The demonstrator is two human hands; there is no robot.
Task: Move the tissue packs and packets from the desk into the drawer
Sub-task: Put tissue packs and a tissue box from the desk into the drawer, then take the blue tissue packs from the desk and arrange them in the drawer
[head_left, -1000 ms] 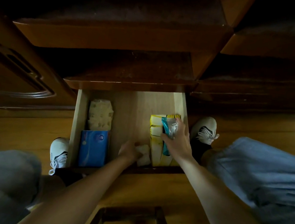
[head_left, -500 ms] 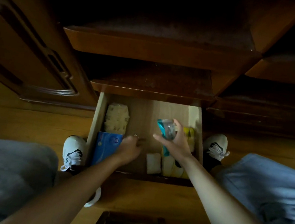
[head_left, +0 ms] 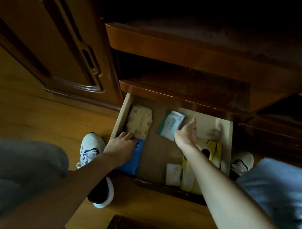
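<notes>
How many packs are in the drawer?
5: patterned pack back left, blue pack front left, teal packet back middle, small white pack and yellow pack on the right. Arms may hide more.
</notes>
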